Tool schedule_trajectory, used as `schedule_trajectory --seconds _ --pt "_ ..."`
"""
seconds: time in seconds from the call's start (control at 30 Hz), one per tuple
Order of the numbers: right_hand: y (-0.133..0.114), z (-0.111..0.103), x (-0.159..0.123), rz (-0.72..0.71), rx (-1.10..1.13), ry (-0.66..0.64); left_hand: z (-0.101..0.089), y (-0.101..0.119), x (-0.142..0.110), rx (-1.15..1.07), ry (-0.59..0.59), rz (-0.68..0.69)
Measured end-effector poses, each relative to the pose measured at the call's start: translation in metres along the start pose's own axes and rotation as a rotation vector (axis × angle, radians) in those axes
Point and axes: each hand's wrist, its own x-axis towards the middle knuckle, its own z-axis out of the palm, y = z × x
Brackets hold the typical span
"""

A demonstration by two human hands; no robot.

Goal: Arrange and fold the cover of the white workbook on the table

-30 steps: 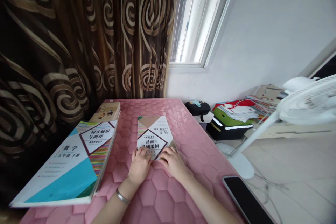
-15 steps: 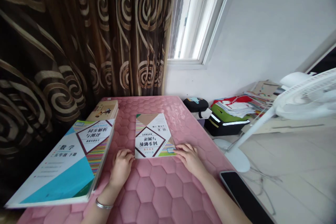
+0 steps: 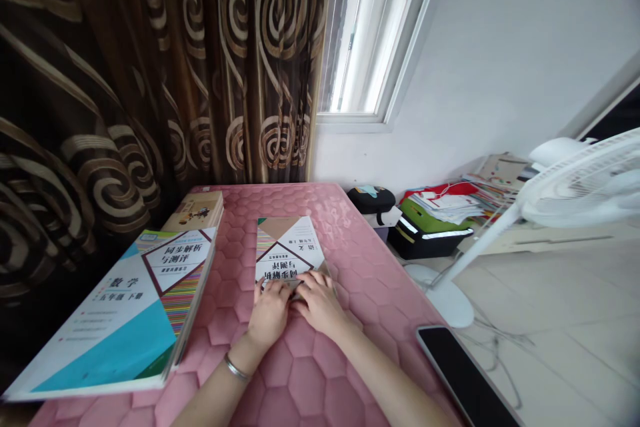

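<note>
Black case: a black case (image 3: pixel 431 244) stood open on the floor right of the table, with a green folder (image 3: pixel 429 215) and a pile of loose papers (image 3: pixel 447 203) heaped on top of it; what lay deeper inside could not be told.
Dark pouch: a dark pouch (image 3: pixel 371 198) sat just beside the case, against the table's far right corner; whether it was zipped could not be told.
Workbook: a thin workbook (image 3: pixel 287 250) lay flat on the pink quilted table cover (image 3: pixel 310 380), near the middle, its printed title facing away from the person.
Left hand: the left hand (image 3: pixel 269 312) lay palm down, fingers spread flat on the workbook's near edge, pressing and not gripping; a bracelet (image 3: pixel 235 367) circled the wrist.
Right hand: the right hand (image 3: pixel 319 303) lay flat too, fingers extended over the near right corner of the workbook, its fingertips meeting those of the left.
Left of the workbook: a large maths book (image 3: pixel 120 320) lay apart from it, with a smaller tan book (image 3: pixel 196 210) behind.
Near right: a phone (image 3: pixel 465 375) lay screen up at the table edge.
Floor: a white fan (image 3: pixel 575 187) stood beside the case.
</note>
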Motion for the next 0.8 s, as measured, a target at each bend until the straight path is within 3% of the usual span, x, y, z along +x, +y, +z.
schedule_trajectory --seconds 0.13,0.33,0.43,0.6,0.8 --pt "0.010 -0.002 -0.004 0.014 0.008 0.027 -0.008 -0.013 -0.006 0.033 0.008 -0.036" --pt "0.056 -0.018 -0.035 0.132 -0.052 0.060 -0.026 -0.053 -0.030 0.058 0.073 -0.122" --pt "0.071 -0.019 -0.043 0.164 -0.067 0.078 -0.028 -0.063 -0.037 0.070 0.081 -0.141" --pt "0.066 -0.019 -0.041 0.176 -0.045 0.068 -0.029 -0.052 -0.037 0.099 0.152 -0.149" --pt "0.020 -0.011 -0.019 0.131 0.010 0.047 -0.008 -0.013 -0.014 -0.007 0.064 -0.060"
